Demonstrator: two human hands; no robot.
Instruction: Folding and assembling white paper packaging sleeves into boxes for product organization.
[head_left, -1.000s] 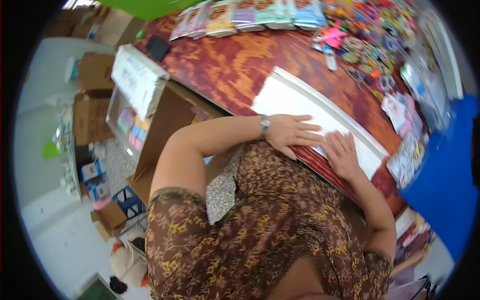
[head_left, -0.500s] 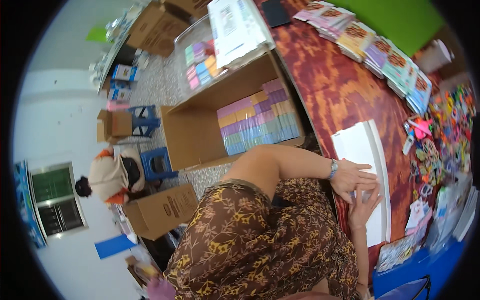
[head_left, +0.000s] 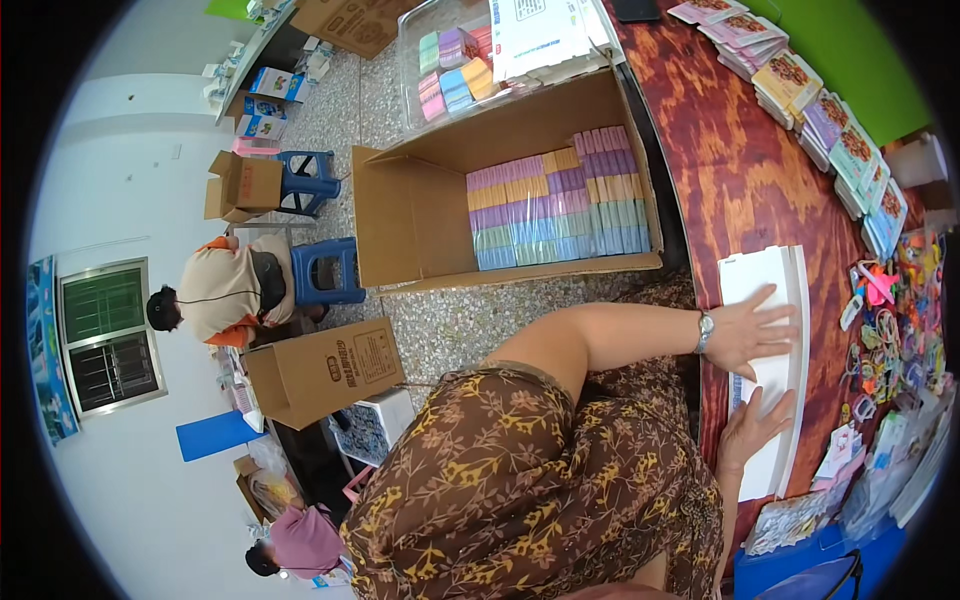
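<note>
Rested wide-spread bare left hand (head_left: 752, 335) and half-spread bare right hand (head_left: 757, 432) on long white card-like piece (head_left: 770, 372) atop red-brown patterned table (head_left: 720, 170) — gripped nothing — seemed light, stiffish, best held by long edges

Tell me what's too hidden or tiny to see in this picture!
All in the head view:
Part of the white folded sheet: covered by the left hand and right hand.
Time on the wristwatch: too small.
Black flat object: cut off by the top edge.
</note>
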